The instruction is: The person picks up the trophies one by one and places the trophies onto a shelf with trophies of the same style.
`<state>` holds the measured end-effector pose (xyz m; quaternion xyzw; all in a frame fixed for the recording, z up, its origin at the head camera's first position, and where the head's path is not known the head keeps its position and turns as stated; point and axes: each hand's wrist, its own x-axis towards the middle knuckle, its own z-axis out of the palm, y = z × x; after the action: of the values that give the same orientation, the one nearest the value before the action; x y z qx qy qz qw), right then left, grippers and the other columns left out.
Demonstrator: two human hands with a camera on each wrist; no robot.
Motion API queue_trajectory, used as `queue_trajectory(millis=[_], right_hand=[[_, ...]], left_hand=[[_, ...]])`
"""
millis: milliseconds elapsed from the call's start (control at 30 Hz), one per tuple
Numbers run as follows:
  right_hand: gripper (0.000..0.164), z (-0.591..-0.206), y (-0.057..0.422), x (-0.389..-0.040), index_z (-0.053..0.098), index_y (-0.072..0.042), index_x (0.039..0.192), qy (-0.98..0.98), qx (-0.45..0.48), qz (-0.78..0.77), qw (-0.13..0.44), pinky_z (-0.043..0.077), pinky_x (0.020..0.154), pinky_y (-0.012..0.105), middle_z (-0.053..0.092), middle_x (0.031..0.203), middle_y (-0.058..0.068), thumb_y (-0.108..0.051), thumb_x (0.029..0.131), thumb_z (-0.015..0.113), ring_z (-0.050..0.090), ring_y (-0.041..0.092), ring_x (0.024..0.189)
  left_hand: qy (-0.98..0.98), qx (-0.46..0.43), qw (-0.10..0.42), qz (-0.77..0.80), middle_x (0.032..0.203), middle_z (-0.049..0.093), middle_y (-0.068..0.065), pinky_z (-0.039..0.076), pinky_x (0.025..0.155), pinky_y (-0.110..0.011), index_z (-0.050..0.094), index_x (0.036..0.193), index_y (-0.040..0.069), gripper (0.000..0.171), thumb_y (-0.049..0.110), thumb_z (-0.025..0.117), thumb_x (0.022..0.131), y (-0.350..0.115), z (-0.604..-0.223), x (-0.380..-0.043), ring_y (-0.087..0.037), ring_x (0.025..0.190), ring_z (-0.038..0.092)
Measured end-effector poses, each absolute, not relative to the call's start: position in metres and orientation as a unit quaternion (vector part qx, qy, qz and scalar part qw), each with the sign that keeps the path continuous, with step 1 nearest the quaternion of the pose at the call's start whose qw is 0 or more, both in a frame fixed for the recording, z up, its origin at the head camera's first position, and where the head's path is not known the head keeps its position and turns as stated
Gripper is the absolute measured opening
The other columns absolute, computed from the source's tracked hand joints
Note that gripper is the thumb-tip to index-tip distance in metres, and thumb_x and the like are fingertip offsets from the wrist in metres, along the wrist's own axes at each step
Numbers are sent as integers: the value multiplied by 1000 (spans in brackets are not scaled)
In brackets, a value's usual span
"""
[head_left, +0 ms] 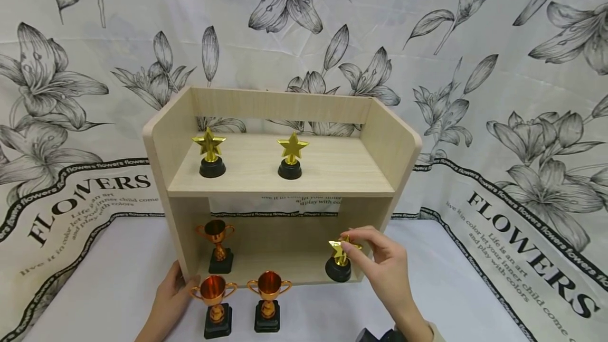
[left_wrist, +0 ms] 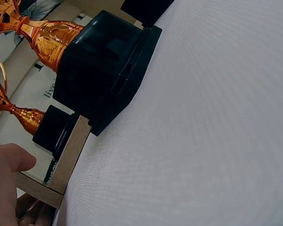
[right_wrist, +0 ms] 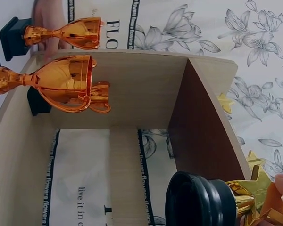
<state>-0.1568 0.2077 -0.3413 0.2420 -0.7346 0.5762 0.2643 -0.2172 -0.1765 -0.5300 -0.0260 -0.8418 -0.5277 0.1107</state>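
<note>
Star trophy point(head_left: 339, 270) clamped in my right hand point(head_left: 387, 265), below and right of the frame's centre!
Thumb and fingers pinch its top, base tilted at the shelf's point(head_left: 342, 165) lower level; lower left, my left hand point(head_left: 172, 300) grips the shelf's side, a cup point(head_left: 218, 314) just beside it.

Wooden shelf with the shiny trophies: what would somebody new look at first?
Probably the gold stars: a left star trophy and a middle star trophy stand on the upper board of the wooden shelf, while the right hand pinches a tilted third star trophy at the lower opening's right. Next, maybe the orange cups: a back cup inside on the lower left, and two front cups on the white table before the shelf.
</note>
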Motion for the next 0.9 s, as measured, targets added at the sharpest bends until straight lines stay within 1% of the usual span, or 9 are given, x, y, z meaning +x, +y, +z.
queue_trajectory(millis=[67,133,200,333,500,667,900], right_hand=[[19,-341,208,-157,67,3,96,-733,247,575,267,48,89,23,66,92,16,11,78,68,61,18,90],[19,-340,208,-158,67,3,96,-734,249,573,268,48,89,24,66,92,16,11,78,68,61,17,89],[19,-340,208,-159,67,2,96,-735,248,571,269,47,89,24,66,92,15,11,79,68,61,17,89],[19,-339,209,-160,68,1,96,-737,246,568,271,47,90,24,66,93,14,10,79,68,61,17,89],[21,-337,210,-161,67,3,96,-731,257,567,279,48,89,24,66,93,16,12,78,68,61,17,88],[21,-333,210,-162,67,5,96,-723,270,568,286,48,87,24,66,92,17,14,77,67,61,18,88],[22,-328,212,-164,67,4,95,-723,273,562,294,49,85,23,66,91,17,14,76,67,61,17,87]], left_hand=[[-841,-23,105,-530,133,46,-25,42,95,-47,33,140,4,55,21,56,94,-176,-529,-217,-41,117,51],[-839,-21,102,-534,134,45,-26,40,97,-53,32,140,3,55,21,56,94,-176,-528,-217,-42,118,50],[-837,-20,97,-538,135,43,-27,38,98,-57,31,141,3,55,21,56,94,-175,-526,-217,-44,119,48],[-834,-19,97,-543,136,43,-28,37,98,-58,32,140,2,55,21,56,94,-175,-526,-217,-45,120,47],[-836,-19,99,-539,136,43,-27,38,98,-55,32,140,2,55,21,56,94,-175,-527,-216,-44,120,47],[-836,-19,97,-540,136,43,-28,38,98,-57,33,140,2,55,22,56,94,-174,-526,-216,-45,119,47],[-837,-20,99,-537,135,43,-28,39,97,-56,33,140,3,55,20,57,94,-174,-527,-218,-45,119,48]])
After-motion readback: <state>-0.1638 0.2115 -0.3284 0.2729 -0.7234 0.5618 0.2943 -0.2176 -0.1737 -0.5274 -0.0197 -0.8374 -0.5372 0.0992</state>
